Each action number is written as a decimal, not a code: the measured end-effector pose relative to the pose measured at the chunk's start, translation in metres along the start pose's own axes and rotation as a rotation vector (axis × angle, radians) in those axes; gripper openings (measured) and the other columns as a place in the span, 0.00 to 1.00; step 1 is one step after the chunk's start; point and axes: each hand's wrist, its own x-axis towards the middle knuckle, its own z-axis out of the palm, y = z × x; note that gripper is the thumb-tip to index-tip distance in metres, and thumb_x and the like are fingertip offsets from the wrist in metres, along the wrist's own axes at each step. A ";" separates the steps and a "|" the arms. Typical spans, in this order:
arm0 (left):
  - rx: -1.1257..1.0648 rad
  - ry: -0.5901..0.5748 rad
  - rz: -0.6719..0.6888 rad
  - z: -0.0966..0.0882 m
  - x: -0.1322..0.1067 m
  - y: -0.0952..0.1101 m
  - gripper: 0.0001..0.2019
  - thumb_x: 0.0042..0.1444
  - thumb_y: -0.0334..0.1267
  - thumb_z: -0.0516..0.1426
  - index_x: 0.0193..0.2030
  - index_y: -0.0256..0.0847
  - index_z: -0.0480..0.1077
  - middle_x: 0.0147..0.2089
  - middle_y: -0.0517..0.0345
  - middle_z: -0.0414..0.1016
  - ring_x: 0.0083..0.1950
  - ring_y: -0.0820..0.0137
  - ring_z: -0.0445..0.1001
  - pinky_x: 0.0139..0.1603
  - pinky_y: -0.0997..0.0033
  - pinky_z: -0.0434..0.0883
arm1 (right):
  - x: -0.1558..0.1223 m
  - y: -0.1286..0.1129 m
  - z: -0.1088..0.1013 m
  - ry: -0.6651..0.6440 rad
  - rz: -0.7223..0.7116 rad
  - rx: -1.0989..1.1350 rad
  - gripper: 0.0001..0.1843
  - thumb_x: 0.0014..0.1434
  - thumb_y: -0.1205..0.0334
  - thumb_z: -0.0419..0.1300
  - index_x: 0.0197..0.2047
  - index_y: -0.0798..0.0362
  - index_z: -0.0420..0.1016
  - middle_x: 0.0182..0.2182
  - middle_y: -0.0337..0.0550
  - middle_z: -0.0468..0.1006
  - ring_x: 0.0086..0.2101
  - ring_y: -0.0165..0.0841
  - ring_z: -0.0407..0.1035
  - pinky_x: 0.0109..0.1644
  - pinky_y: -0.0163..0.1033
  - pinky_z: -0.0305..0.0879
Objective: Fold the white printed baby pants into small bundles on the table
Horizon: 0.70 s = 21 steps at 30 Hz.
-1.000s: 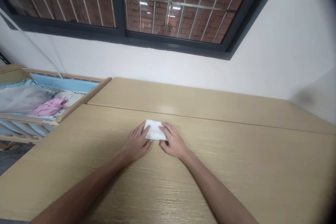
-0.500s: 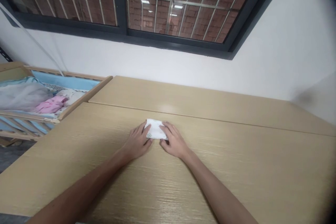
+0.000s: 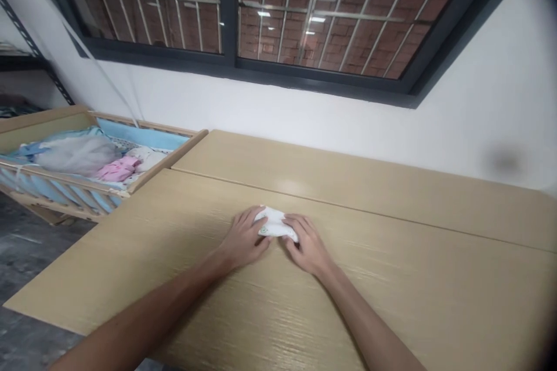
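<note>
A small folded white cloth [image 3: 273, 222] with a tiny green mark lies on the light wooden table [image 3: 391, 278]. My left hand [image 3: 244, 240] rests on its left side, fingers laid over the cloth's edge. My right hand [image 3: 308, 246] covers its right side, fingers pressed down on the fabric. Both hands lie flat against the cloth and the tabletop, and they hide much of the cloth.
A wooden crib [image 3: 87, 174] with blue lining stands to the left of the table, holding grey, pink and white fabrics. A white wall and a dark-framed barred window [image 3: 270, 17] rise behind. A second tabletop [image 3: 369, 179] adjoins at the back.
My hands have drawn closer together over the cloth, which looks more bunched and more covered. The camera has shifted left, so the crib and floor show more.
</note>
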 end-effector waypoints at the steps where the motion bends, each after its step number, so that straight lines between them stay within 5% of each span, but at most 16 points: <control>1: -0.011 -0.005 0.011 -0.002 0.001 0.001 0.18 0.65 0.44 0.54 0.59 0.43 0.69 0.66 0.44 0.67 0.66 0.56 0.65 0.64 0.51 0.65 | 0.000 0.000 -0.001 0.003 0.005 0.015 0.15 0.67 0.61 0.54 0.54 0.53 0.72 0.52 0.54 0.77 0.52 0.45 0.70 0.58 0.55 0.69; 9: -0.114 0.030 0.010 -0.011 0.005 0.004 0.13 0.69 0.37 0.47 0.49 0.44 0.73 0.47 0.51 0.79 0.48 0.62 0.74 0.52 0.58 0.69 | -0.003 -0.002 0.001 0.068 0.087 0.077 0.16 0.67 0.54 0.57 0.54 0.51 0.69 0.47 0.51 0.80 0.46 0.43 0.76 0.51 0.49 0.73; 17: -0.188 0.192 0.030 -0.009 0.003 0.002 0.13 0.69 0.40 0.49 0.48 0.43 0.73 0.42 0.51 0.80 0.43 0.62 0.76 0.45 0.60 0.71 | -0.008 0.004 0.009 0.165 0.096 0.085 0.27 0.62 0.50 0.63 0.60 0.52 0.62 0.49 0.54 0.78 0.46 0.44 0.77 0.46 0.48 0.77; 21: -0.389 0.203 -0.099 -0.014 0.002 0.013 0.13 0.69 0.45 0.51 0.47 0.44 0.74 0.42 0.53 0.81 0.43 0.65 0.78 0.47 0.63 0.73 | -0.011 0.006 0.016 0.214 0.134 0.164 0.29 0.64 0.51 0.61 0.62 0.53 0.59 0.48 0.54 0.77 0.43 0.42 0.77 0.43 0.46 0.78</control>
